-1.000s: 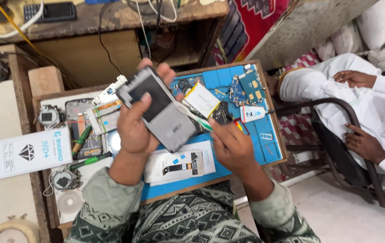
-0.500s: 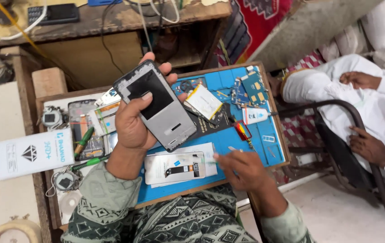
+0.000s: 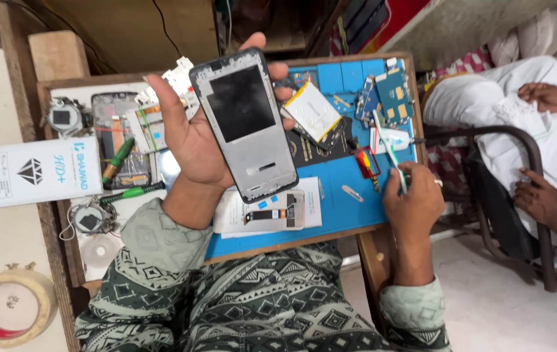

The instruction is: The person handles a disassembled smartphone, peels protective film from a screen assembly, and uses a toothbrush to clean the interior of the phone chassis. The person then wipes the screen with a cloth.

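Note:
My left hand holds up a grey phone frame with a dark rectangular panel in its upper half, tilted above the blue work mat. My right hand is at the mat's right edge, pinching a thin white stick-like tool that points up toward the circuit boards. A flat silver battery lies just right of the phone frame. A red-handled tool rests on the mat near my right hand.
A white box lies at the left, with a tape roll below it. Green-handled screwdrivers, small round parts and another opened phone crowd the tray's left side. A white packet lies on the mat. A person in white sits at right.
My left hand has raised the phone frame closer to the camera. My right hand moved from the mat's middle to its right edge and picked up the thin white tool.

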